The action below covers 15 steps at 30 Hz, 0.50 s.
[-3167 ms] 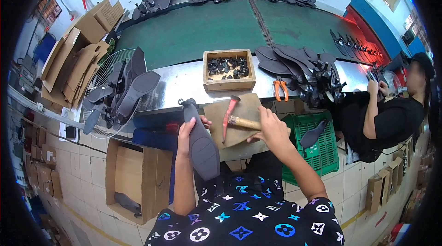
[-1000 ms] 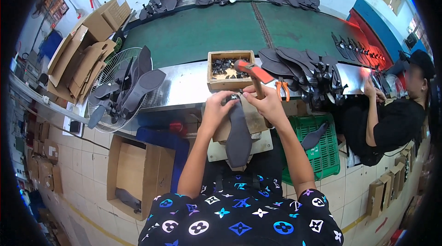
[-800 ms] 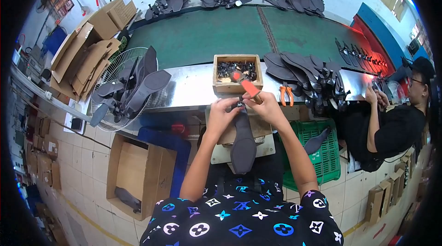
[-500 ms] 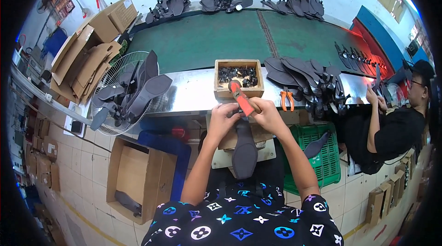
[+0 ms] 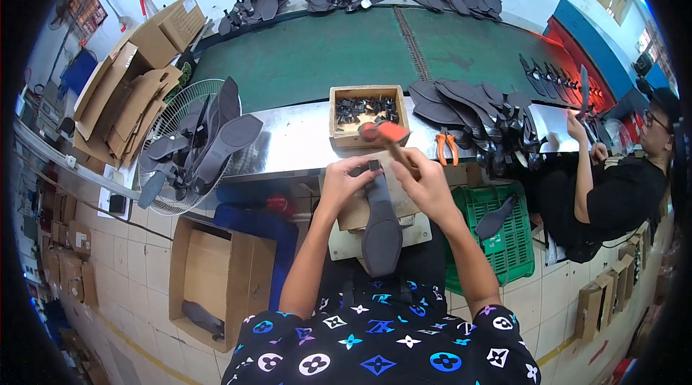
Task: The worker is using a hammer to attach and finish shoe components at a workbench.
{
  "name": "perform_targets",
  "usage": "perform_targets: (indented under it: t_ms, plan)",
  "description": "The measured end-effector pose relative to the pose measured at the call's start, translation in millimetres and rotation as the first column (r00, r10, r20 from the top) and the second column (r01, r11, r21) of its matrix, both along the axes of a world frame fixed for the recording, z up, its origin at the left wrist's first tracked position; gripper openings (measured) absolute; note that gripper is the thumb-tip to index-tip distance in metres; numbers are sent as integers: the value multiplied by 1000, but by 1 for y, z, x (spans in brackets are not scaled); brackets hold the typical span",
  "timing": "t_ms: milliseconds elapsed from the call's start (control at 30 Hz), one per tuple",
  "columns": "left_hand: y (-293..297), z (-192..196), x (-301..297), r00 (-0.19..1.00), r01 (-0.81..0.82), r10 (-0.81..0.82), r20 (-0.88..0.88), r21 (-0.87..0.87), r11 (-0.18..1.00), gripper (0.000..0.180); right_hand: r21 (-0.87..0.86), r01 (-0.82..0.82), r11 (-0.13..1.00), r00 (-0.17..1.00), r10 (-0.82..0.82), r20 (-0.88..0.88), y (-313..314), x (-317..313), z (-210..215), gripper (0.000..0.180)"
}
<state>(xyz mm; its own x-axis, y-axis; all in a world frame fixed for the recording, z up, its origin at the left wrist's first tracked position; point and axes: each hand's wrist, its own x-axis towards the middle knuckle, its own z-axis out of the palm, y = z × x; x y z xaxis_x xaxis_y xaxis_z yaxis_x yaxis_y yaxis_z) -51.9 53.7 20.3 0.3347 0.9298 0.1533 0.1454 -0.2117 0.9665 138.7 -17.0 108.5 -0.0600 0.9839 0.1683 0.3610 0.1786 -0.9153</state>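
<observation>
A dark grey shoe sole [image 5: 382, 230] lies with its wide toe part toward me on a wooden block [image 5: 353, 213] above a pale metal plate. My left hand [image 5: 349, 182] is closed round its far, narrow end, where a small black heel piece [image 5: 374, 166] stands up by the fingertips. My right hand [image 5: 427, 182] grips the wooden handle of a hammer [image 5: 393, 133] with a red-orange head. The hammer head is raised above the heel, apart from it, in front of a wooden box [image 5: 370, 141] of small black heel pieces.
Orange-handled pliers [image 5: 447, 148] and a pile of soles [image 5: 468, 114] lie right of the box. A white wire basket [image 5: 189, 205] with soles stands left. Beyond is a green conveyor belt [image 5: 303, 60]. Below are a cardboard box [image 5: 249, 291] and a green crate [image 5: 515, 241]. A co-worker [image 5: 620, 190] sits right.
The hammer has lifted off the heel area and its head has swung round, pointing right. My left hand stays at the sole's narrow end, with the heel piece now uncovered.
</observation>
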Motion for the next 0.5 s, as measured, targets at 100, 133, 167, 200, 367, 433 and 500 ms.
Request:
perform_targets:
  t_ms: [100,133,167,200,367,433,500]
  plan:
    - [0,-4,1,996,28,-25,88,-29,999,27,94,44,995,999,-45,2,-31,6,15,27]
    - [-1,-1,3,996,35,-32,87,-36,999,27,118,53,992,998,-58,40,-43,6,22,29]
    - [-2,4,3,997,39,-37,65,-25,999,27,111,59,992,997,-64,40,-48,3,17,29]
    - [-1,6,3,998,43,-42,42,-15,999,27,187,63,980,994,-79,79,-50,-1,11,29]
    - [0,5,2,999,24,-27,37,67,997,23,115,-32,993,977,7,212,-43,-4,15,23]
    - [-3,8,1,999,11,-11,-32,-14,1000,24,169,-10,985,982,-22,189,-52,-7,36,20]
    - [-1,-1,-7,997,29,-24,-80,56,998,48,293,83,952,983,-127,134,-69,-8,60,22]
